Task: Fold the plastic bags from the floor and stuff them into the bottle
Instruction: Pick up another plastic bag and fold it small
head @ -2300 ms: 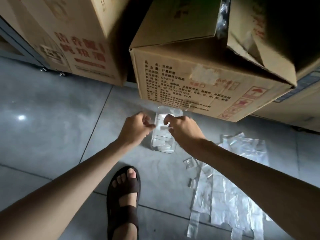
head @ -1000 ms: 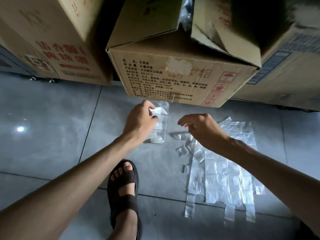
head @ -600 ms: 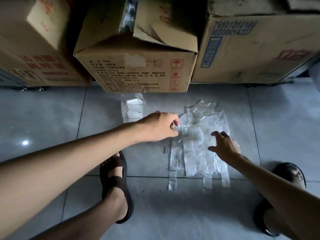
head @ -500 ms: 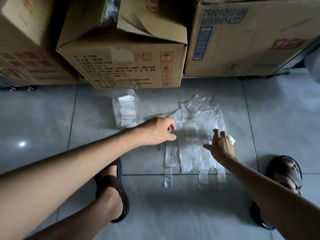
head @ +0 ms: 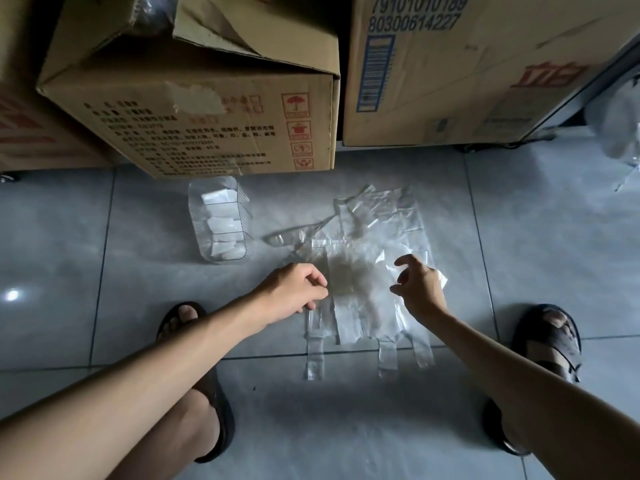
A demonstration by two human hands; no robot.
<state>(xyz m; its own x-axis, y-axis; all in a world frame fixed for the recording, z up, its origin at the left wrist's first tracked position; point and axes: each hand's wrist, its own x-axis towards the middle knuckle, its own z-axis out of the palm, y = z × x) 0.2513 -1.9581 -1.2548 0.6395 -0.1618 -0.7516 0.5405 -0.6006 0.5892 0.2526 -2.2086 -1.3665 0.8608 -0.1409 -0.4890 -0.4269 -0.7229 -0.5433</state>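
Note:
A clear plastic bottle (head: pixel 196 216) lies on the grey tiled floor below a cardboard box, with several folded white bags inside it. To its right a pile of transparent plastic bags (head: pixel 377 220) lies flat, handles pointing toward me. My left hand (head: pixel 294 289) pinches the left edge of the top bag. Over the bag's right side my right hand (head: pixel 420 289) is raised with thumb and forefinger curved and apart, pinching nothing that I can see. A white folded edge shows just behind its knuckles.
Cardboard boxes (head: pixel 214 109) (head: pixel 450 74) stand along the far side, close behind the bottle and bags. My sandalled feet (head: pixel 187 317) (head: pixel 550 334) flank the bags. More crumpled clear plastic (head: pixel 620 123) sits at the far right edge.
Both hands left the bottle and moved right to the bags. My left hand took hold of the bag's left edge. My right hand lifted from lying flat on the bag and curved its fingers.

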